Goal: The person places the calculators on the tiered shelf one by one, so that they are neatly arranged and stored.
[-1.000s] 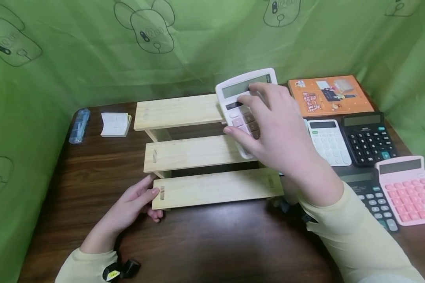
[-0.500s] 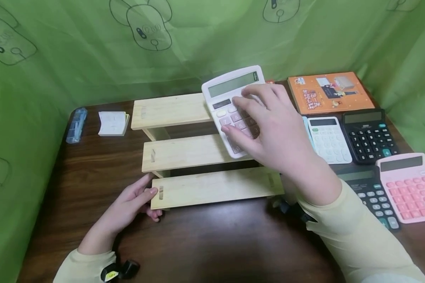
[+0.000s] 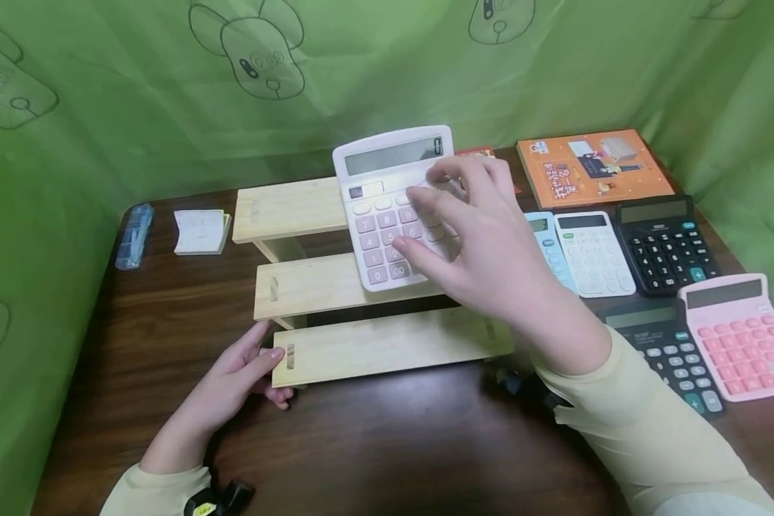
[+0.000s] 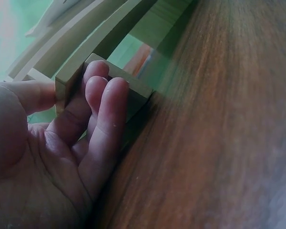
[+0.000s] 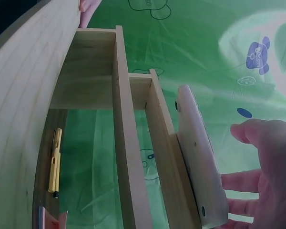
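- The left hand (image 3: 235, 373) is gripping the left end of the rack (image 3: 387, 351) at its lowest board, thumb pressing and fingers curling underneath; this grip is staying put, probably keeping the rack steady on the counter (image 3: 387, 459).
- The right hand (image 3: 490, 244) is spreading its thumb and fingers loosely over the white calculator (image 3: 387, 215), not closing round it.
- Just left of the right hand, the white calculator is tilting against the rack, it seems; over the last second it is shifting leftward, further than the hand is travelling, and more keys are showing. The rack is likely bearing it while the fingers are only guiding.
- Its display is showing what looks like a 0; its keys are reading 7, 8, 9, then 4, 5, then 1, 2, then 0, 00.
- Right of that hand, the dark calculator (image 3: 674, 362) and black calculator (image 3: 667, 247) are each showing a plus on a teal key; their small lettering is staying unreadable.
- Beyond it, the orange book (image 3: 596, 172) is carrying Chinese characters, blurring too much to read surely.
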Demonstrator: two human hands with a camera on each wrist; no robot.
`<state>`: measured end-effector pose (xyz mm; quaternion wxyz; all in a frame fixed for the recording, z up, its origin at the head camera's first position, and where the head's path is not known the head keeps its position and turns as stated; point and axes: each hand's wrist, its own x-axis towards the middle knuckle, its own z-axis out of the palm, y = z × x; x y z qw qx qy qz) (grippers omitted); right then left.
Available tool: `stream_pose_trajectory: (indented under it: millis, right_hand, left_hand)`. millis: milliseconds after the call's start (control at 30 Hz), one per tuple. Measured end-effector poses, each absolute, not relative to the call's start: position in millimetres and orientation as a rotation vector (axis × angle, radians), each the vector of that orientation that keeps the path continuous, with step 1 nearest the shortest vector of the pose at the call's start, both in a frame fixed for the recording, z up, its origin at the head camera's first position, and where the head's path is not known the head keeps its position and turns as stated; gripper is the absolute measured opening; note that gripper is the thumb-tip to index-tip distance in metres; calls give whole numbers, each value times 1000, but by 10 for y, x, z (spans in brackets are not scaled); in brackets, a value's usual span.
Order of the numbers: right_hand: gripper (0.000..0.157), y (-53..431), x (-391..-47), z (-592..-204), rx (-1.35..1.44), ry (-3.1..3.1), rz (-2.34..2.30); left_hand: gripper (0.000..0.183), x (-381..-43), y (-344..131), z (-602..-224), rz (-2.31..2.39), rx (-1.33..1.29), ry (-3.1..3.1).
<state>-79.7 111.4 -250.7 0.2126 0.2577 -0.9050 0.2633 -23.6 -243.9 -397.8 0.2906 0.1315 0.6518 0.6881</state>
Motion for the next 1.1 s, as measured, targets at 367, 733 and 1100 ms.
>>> stream_pose_trajectory:
  millis: [367,733,1100]
  right_hand:
    - [75,1129,-749,-2519,762,-2680,686]
    - [65,1076,-778,-2585,877,-2572,639]
    - [60,1072,-841,-2619,949,-2499,660]
  left_hand:
    - [50,-241,-2423,-3989,1839,397,1721]
    - [47,-226,-2432,-3994,1872,419,1694]
    - [70,-220,-2451,-3977,1841,392,1772]
